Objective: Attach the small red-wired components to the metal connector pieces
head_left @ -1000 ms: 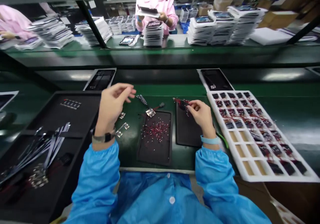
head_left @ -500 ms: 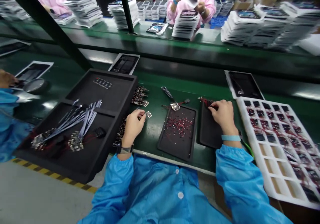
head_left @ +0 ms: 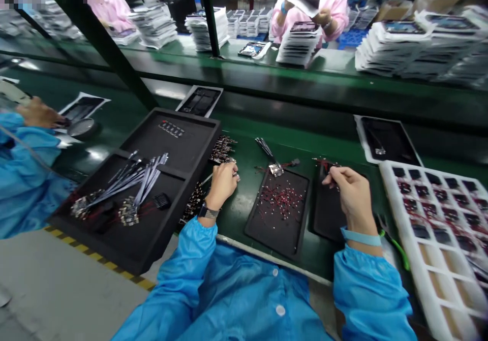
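My left hand (head_left: 222, 184) is pinched over a small silvery circuit board (head_left: 236, 177), mostly covered by the fingers. A pile of similar boards (head_left: 224, 148) lies right behind it, against the large black tray (head_left: 168, 234). My right hand (head_left: 353, 191) is closed with thumb and fingertips together above the right black tray (head_left: 324, 214). Something small and dark shows at its fingertips, too small to name, near red-wired parts (head_left: 323, 164). Between my hands is another black tray (head_left: 274, 237) with scattered short red wires (head_left: 282, 198). Boards with ribbon cables (head_left: 275, 169) rest at its far edge.
On the right stand a white compartment tray (head_left: 387, 178) of black wired parts and green-handled cutters (head_left: 398, 247). Black panels (head_left: 391, 137) lie at the back. A co-worker's hand (head_left: 40, 112) is at far left; a person in pink (head_left: 335, 5) works behind stacks (head_left: 299, 43).
The view has swung left, so things sit further right. My left hand has turned, its fingers now covering more of the board. My right hand has drawn back slightly from the tray's far end.
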`<state>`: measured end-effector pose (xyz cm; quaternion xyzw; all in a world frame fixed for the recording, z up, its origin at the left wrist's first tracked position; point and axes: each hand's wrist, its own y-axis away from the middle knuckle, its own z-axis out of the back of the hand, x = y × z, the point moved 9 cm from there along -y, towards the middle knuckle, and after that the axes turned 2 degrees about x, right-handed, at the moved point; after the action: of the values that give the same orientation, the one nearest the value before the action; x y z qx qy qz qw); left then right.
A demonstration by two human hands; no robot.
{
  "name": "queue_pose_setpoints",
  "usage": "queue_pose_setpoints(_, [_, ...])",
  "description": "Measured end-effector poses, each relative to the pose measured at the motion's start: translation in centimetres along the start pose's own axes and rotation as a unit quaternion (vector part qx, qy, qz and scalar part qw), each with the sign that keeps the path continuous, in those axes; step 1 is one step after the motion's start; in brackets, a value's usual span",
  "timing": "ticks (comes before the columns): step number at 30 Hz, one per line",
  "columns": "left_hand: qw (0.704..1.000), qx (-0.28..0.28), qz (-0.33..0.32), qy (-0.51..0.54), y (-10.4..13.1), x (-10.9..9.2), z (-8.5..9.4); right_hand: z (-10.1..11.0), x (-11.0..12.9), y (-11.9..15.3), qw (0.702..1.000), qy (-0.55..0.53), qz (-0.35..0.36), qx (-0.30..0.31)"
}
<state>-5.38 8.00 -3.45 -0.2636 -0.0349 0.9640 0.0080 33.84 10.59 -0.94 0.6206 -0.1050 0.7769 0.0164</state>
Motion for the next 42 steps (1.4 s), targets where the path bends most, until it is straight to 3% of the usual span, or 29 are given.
queue_pose_setpoints(6, [0.999, -0.023, -0.043, 0.002, -1.1, -2.5, 3.4, -2.1, -1.2, 0.2, 0.992, -0.042, -0.027, 0.112])
queue_pose_setpoints(13, [0.967, -0.184, -0.118, 0.132, 0.7, -6.6, 11.9, -4.5, -0.3, 0.8, 0.983, -0.101, -0.058, 0.142])
queue_pose_setpoints(17, [0.937, -0.24, -0.119, 0.224, 1.5, -8.1, 14.7, -6.4, 1.2, 2.0, 0.981, -0.094, -0.056, 0.157])
queue_pose_setpoints(22, [0.889, -0.219, -0.08, 0.394, 0.5, -8.0, 13.7, -8.8, 1.8, 3.2, 0.983, -0.034, -0.057, 0.169])
queue_pose_setpoints(31, [0.822, -0.08, -0.01, 0.564, -1.8, -6.8, 6.3, -10.3, 2.6, 4.5, 0.971, -0.035, -0.05, 0.229])
queue_pose_setpoints(34, [0.853, -0.061, 0.015, 0.518, -0.6, -5.9, 6.7, -10.6, 2.7, 4.6, 0.97, -0.043, -0.048, 0.236])
queue_pose_setpoints(37, [0.934, -0.03, 0.023, 0.354, 2.0, -5.2, 9.3, -10.7, 2.6, 4.7, 0.969, -0.032, -0.053, 0.237])
queue_pose_setpoints(39, [0.971, -0.001, 0.009, 0.239, 4.1, -5.1, 11.1, -10.9, 2.6, 4.9, 0.967, -0.018, -0.059, 0.246])
queue_pose_setpoints(41, [0.983, -0.006, -0.01, 0.182, 6.0, -5.2, 13.1, -11.1, 2.4, 5.1, 0.964, -0.01, -0.067, 0.256])
queue_pose_setpoints(42, [0.982, -0.035, -0.015, 0.183, 6.8, -5.2, 14.3, -11.2, 2.3, 5.2, 0.963, -0.011, -0.071, 0.261])
